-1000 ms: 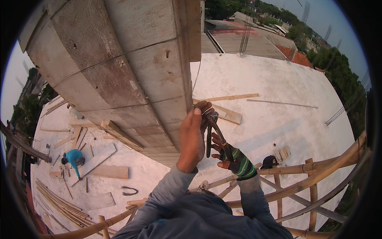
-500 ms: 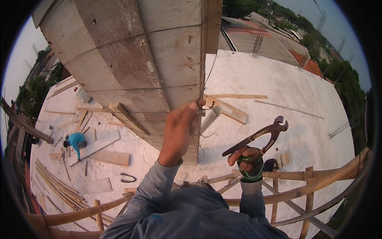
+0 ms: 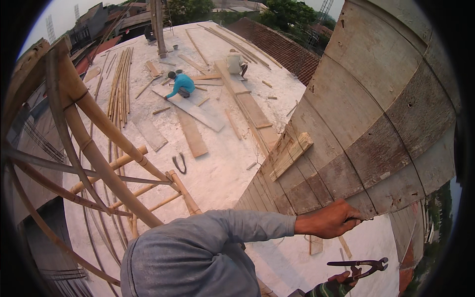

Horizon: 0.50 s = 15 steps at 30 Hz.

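Note:
My left hand (image 3: 330, 220) reaches across to the lower edge of a tall plank formwork (image 3: 341, 143) bound with wires. Its fingers are curled closed at that edge; whatever they pinch is too small to make out. Below it, at the bottom right, my right hand (image 3: 341, 282) holds a pair of dark end-cutting pincers (image 3: 368, 267). The handles are spread apart and the jaws point right, away from the formwork. A green and black striped covering wraps the right hand. A short wood block (image 3: 292, 156) is fixed to the formwork's face.
Bamboo scaffold poles (image 3: 111, 161) curve along my left. On the pale slab below, a person in blue (image 3: 182, 84) crouches over a board (image 3: 190, 109), and another person (image 3: 235, 63) squats farther back. Planks, bamboo poles (image 3: 118, 91) and a dark wire loop (image 3: 179, 162) lie about.
My view has swung left, bringing the scaffold and both people more fully into sight. The left hand stays at the formwork edge; the right still holds the pincers, now low at the right.

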Each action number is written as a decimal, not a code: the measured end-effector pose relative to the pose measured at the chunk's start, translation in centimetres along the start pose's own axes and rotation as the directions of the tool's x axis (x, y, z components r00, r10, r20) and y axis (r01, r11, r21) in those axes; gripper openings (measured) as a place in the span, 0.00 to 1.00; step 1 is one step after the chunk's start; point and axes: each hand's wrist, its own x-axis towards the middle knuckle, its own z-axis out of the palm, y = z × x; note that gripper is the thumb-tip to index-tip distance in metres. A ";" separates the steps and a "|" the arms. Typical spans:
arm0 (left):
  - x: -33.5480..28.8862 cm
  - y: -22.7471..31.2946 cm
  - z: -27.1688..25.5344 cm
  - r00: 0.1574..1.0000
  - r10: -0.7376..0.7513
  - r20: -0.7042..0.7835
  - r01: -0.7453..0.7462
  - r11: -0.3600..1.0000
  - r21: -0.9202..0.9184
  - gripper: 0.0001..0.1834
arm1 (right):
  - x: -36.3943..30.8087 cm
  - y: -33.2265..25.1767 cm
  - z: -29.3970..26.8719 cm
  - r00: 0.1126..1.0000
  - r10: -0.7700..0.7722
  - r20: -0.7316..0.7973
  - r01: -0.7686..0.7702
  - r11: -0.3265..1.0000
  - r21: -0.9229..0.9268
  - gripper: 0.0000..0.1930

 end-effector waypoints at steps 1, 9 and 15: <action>0.2 -0.1 -0.2 1.000 0.021 0.010 -0.021 1.000 -0.009 0.12 | 1.0 -0.1 0.9 0.990 -0.064 0.123 0.048 0.991 0.128 0.19; 0.1 0.5 -0.1 0.991 -0.104 -0.080 0.095 0.989 -0.114 0.14 | 4.4 -5.9 6.2 0.913 -0.043 0.406 -0.281 0.655 0.701 0.33; 0.8 1.6 1.1 0.906 -0.420 -0.058 0.349 0.815 -0.462 0.17 | 4.5 -10.7 11.8 0.880 0.311 0.359 -0.467 0.702 0.538 0.16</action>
